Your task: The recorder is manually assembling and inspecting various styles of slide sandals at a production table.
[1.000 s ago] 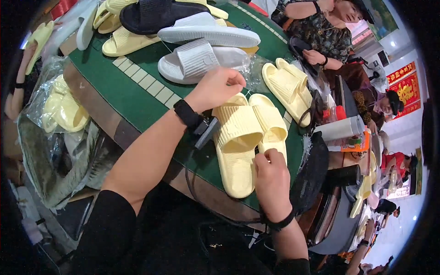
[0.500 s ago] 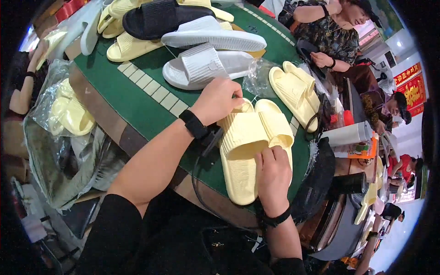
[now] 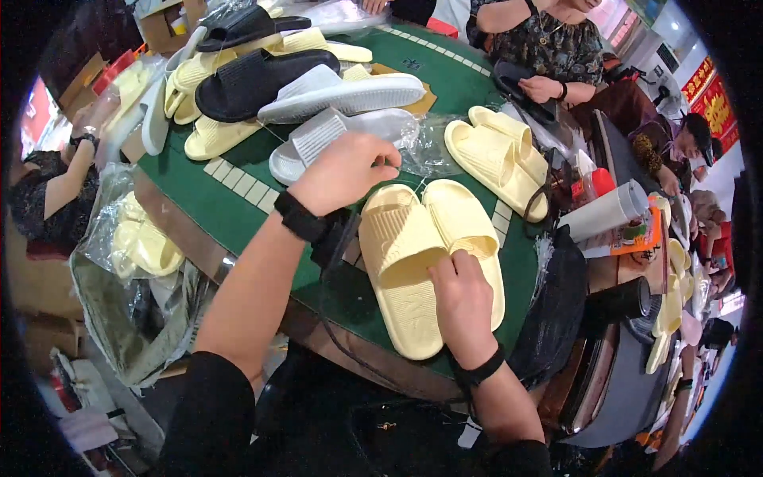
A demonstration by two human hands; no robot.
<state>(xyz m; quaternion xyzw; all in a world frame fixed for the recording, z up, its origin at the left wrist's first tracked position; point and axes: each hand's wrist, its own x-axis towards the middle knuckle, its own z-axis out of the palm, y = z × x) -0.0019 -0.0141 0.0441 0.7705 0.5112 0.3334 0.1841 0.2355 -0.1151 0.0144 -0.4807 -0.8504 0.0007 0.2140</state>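
A pair of pale yellow slippers [image 3: 409, 314] lies side by side on the green table top in front of me, toes pointing away. My right hand [image 3: 463, 306] is closed at the strap edge, where the two slippers meet, its fingertips pinching the left slipper's strap. My left hand [image 3: 347, 173] hovers just beyond the left slipper's toe, fingers curled together; anything between them is too small to make out. A thin pale strand [image 3: 421, 184] shows between the two toes. Behind my left hand lies a grey slipper [image 3: 298, 151].
Black slippers [image 3: 258, 83] and more yellow and grey ones are heaped at the far left. Another yellow pair [image 3: 501, 159] sits right, beside crumpled clear plastic [image 3: 435, 147]. A black mesh bag [image 3: 552, 294] borders my right side. A co-worker [image 3: 548, 48] sits across the table.
My left hand has drawn back from the slipper toes, leaving them uncovered. My right hand stays at the strap. The whole view has shifted a little.
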